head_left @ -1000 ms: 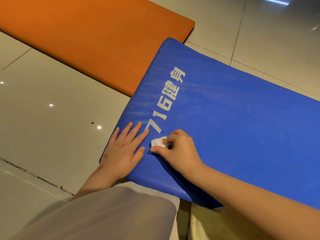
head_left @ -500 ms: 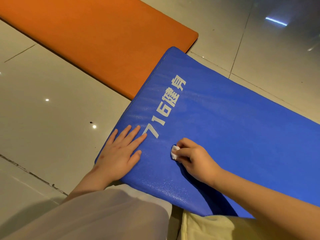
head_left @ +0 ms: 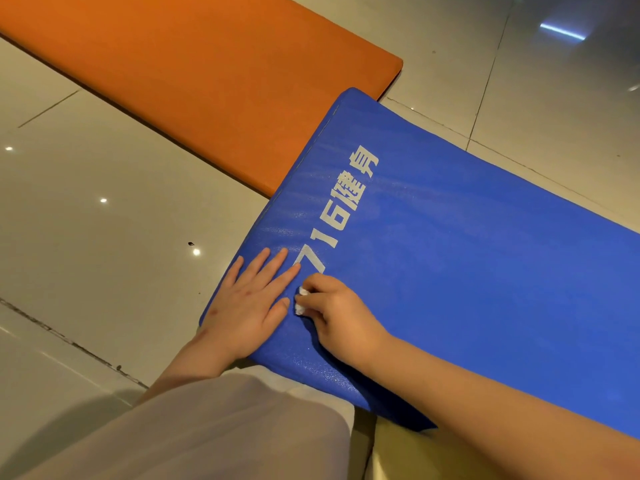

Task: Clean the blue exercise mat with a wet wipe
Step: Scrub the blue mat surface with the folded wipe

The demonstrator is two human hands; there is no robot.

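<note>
Right hand (head_left: 341, 317) pinches a balled wipe (head_left: 299, 308), soft and limp, against the mat (head_left: 450, 271). Just beside it, left hand (head_left: 249, 303) lies spread flat, likely steadying the light, padded mat.

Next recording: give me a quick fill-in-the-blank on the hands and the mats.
The right hand holds a crumpled white ____ on the blue mat.
The left hand lies flat beside white print starting with the number ____.
The other mat is ____.
Missing: wipe; 716; orange.
</note>
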